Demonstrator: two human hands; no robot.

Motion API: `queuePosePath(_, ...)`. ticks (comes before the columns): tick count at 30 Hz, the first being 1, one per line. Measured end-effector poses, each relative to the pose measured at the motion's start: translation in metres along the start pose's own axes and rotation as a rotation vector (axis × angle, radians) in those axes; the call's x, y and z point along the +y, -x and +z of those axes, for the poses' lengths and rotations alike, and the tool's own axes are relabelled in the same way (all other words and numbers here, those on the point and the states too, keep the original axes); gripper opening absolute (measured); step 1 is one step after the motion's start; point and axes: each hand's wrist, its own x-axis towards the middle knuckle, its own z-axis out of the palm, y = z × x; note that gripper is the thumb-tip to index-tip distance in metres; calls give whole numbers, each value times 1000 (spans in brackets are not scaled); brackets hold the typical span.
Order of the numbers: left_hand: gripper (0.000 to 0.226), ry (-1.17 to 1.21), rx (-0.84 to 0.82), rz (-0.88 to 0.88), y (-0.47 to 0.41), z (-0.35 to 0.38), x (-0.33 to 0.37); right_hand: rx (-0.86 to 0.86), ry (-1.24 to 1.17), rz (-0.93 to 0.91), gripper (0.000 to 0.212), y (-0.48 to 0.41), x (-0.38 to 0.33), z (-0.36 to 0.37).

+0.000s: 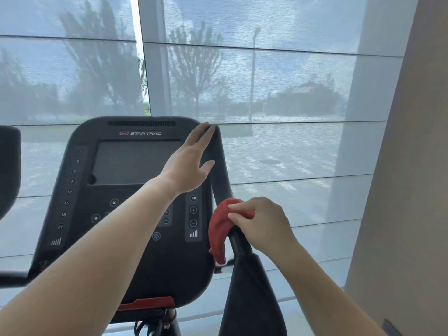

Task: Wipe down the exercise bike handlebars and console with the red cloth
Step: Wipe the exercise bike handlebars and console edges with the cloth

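While the right grip (pixel 264 224) is clenched on the red cloth (pixel 218 229), bunching it against the right handlebar (pixel 219 170) low on its upright run, just above the padded section (pixel 249 287), the left grip (pixel 186 170) is released: fingers straight, tips touching the top end of that same bar, holding nothing. The cloth wraps partway round the bar, with a tail hanging on the console side, just beside the console (pixel 135 251) edge; can't tell if it touches. Progress, my read: early to mid. The cloth is on the right bar only, near the bottom, so the stretch from there up to the tip looks like the run in hand. Can't tell from the surfaces what's already wiped (matte black, no streaks or wet marks either way). Left to do, as I judge it: the rest of this bar, then the dark shape at the left edge, probably the left handlebar (pixel 8 166), well apart from the cloth, then the console face: screen (pixel 135 163), button columns, top vent. The left forearm crosses the lower buttons and hides some. Watch item: wiping the panel may press keys; the screen is dark, so likely unpowered, but that's a guess.
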Motion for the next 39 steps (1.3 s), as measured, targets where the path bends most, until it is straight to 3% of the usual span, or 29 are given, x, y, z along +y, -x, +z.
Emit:
queuePosePath(4,73,1,-8,-16,-1,0,3,1,94,-31,29,11,-1,4)
queuePosePath(8,74,12,-4,-23,-1,2,5,-2,33,-45,41,9,-2,8)
queuePosePath(15,74,11,19,-61,0,4,11,38,-179,-215,21,4,17,9)
queuePosePath(19,74,-20,27,-78,1,6,14,64,-342,-327,23,-15,31,0)
queuePosePath(23,75,-35,45,-98,1,8,16,-84,-383,-463,27,-40,41,-10)
queuePosePath(27,76,-38,65,-112,1,13,18,-263,-401,-343,11,-41,56,-13)
queuePosePath(28,76,-35,71,-115,1,14,18,-253,-435,-290,4,-38,55,-11)
queuePosePath(32,77,-42,79,-132,1,17,21,-42,-482,-145,22,-35,41,5)
queuePosePath(35,77,-51,79,-142,1,17,22,-71,-459,-99,40,-36,34,7)
queuePosePath(39,75,-25,93,-149,1,17,22,-51,-417,-133,21,-32,37,-1)
